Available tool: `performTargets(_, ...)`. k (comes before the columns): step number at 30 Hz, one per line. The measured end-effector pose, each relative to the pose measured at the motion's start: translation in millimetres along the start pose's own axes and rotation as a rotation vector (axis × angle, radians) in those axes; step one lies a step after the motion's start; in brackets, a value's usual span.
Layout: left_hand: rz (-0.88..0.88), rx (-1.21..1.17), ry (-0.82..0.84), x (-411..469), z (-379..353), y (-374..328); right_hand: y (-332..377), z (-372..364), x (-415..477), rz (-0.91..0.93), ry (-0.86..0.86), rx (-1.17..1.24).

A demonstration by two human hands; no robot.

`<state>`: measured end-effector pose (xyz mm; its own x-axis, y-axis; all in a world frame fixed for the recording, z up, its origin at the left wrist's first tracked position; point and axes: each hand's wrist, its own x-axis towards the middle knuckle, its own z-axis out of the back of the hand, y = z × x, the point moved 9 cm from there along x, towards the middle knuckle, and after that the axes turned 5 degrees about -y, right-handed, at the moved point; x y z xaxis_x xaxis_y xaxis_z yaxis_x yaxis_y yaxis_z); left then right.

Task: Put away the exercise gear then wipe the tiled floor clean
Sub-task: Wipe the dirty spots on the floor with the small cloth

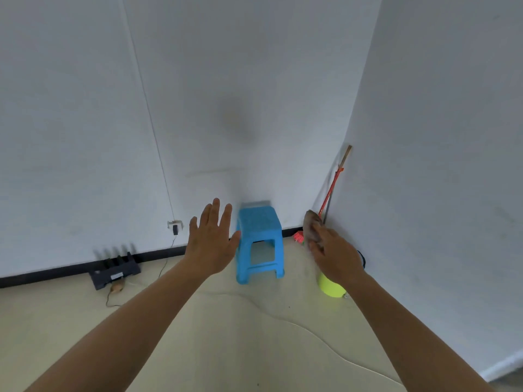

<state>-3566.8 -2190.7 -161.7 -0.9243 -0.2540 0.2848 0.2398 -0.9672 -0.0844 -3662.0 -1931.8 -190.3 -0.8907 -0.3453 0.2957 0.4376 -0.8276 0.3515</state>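
My left hand is stretched forward with fingers spread and straight, holding nothing, just left of a blue plastic stool standing by the wall. My right hand grips a grey-brown cloth, which sticks up above the fingers, right of the stool. The pale tiled floor spreads out below both arms. A yellow-green round container sits on the floor partly hidden beneath my right wrist.
A red-bristled broom leans in the right corner. A black slotted rack lies at the left wall's base, with a small brown object and a thin cord beside it. A thin white cable trails across the floor. White walls close in ahead and right.
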Motion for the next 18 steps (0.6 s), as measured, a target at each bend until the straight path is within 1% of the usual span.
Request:
performTargets(5,-0.067,0.011,0.056,143,-81,-14,-54,-50,131,-0.106,-0.027,0.049)
performTargets(10,-0.056,-0.005,0.148,277,-157,-20,-102,-118,267,-0.144,0.008,0.082)
performTargets(13,-0.07,0.007,0.162,351,-178,-12,-112,-145,346,-0.147,0.053,0.063)
performTargets(18,-0.065,-0.038,0.127,451,-207,27,-101,-197,462,-0.129,0.135,0.09)
